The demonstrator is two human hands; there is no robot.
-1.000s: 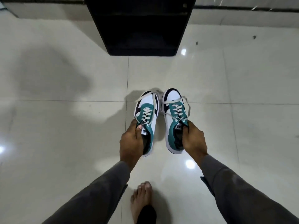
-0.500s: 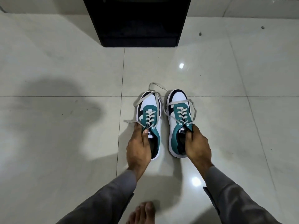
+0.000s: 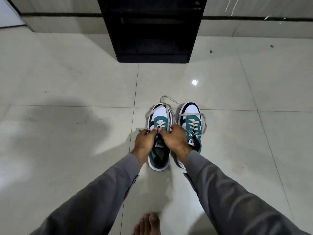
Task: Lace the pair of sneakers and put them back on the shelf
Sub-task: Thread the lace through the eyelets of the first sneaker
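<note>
Two white, teal and black sneakers stand side by side on the tiled floor, toes pointing away from me. Over the left sneaker (image 3: pixel 159 116) both hands meet: my left hand (image 3: pixel 145 141) and my right hand (image 3: pixel 176 139) each pinch its beige lace near the upper eyelets. Loose lace ends (image 3: pixel 165 99) trail past that shoe's toe. The right sneaker (image 3: pixel 192 119) stands untouched, its lace draped loosely across the toe and down its right side. A black shelf unit (image 3: pixel 152 31) stands against the wall beyond the shoes.
Glossy pale floor tiles (image 3: pixel 67 82) spread all around. My bare foot (image 3: pixel 149 224) shows at the bottom edge. A wall with a dark stripe (image 3: pixel 254 18) runs behind the shelf.
The sneakers were set down on the floor. My right hand let go of the right sneaker and came over to the left one, where both hands now pinch the lace.
</note>
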